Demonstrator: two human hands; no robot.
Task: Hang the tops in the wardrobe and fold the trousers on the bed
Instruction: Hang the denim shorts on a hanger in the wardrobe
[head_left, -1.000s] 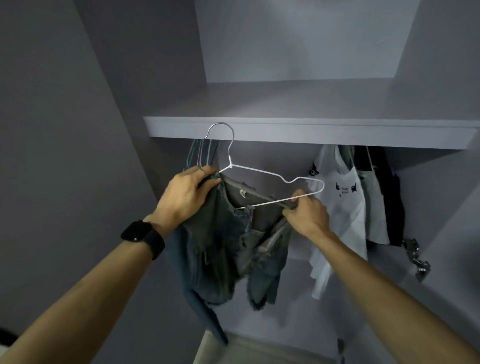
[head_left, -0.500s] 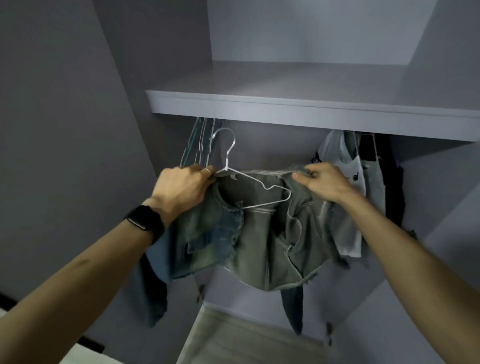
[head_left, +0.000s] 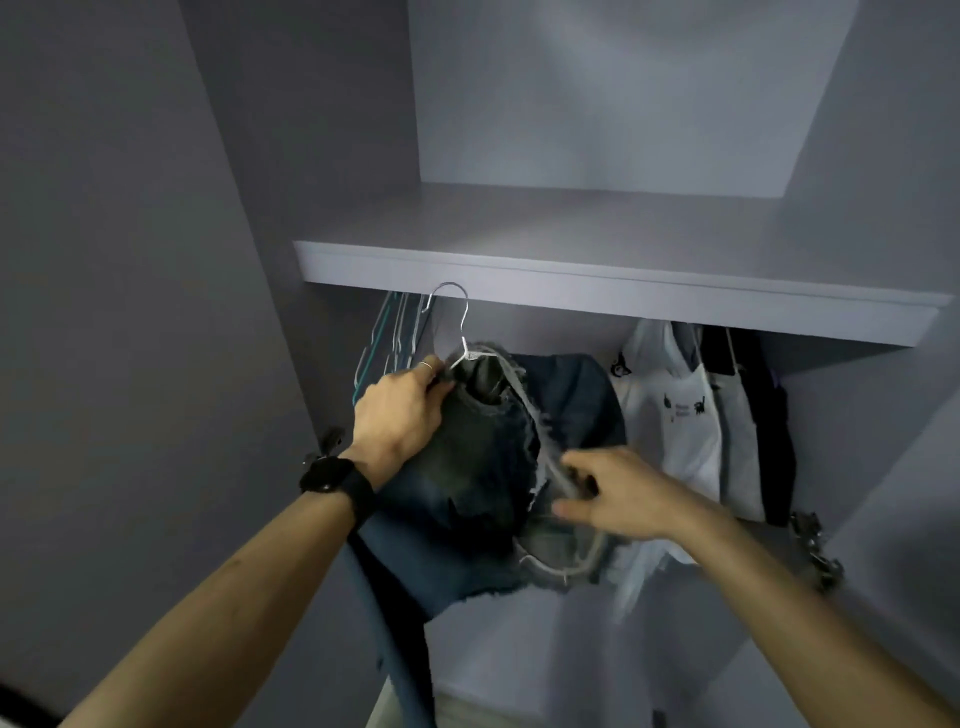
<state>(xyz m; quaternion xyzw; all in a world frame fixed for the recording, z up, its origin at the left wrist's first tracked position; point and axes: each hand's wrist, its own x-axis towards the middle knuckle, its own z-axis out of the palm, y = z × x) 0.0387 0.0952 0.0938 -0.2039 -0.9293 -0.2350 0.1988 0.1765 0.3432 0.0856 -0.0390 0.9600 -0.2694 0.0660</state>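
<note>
A frayed denim top (head_left: 493, 467) is draped over a white wire hanger (head_left: 460, 332) whose hook points up just below the wardrobe shelf (head_left: 597, 283). My left hand (head_left: 402, 410) grips the top and the hanger near the hanger's neck. Lower and to the right, my right hand (head_left: 613, 496) pinches a pale frayed edge of the denim. The rail under the shelf is hidden.
Several empty hangers (head_left: 392, 332) hang at the left under the shelf. A white printed top (head_left: 680, 415) and dark garments (head_left: 758, 415) hang at the right. A metal hinge (head_left: 818, 551) juts from the right wall; the wardrobe's left wall (head_left: 234, 364) stands close.
The hanger's hook has risen toward the shelf and the denim now covers the hanger's arms. My right hand has dropped from the top's shoulder to its lower edge.
</note>
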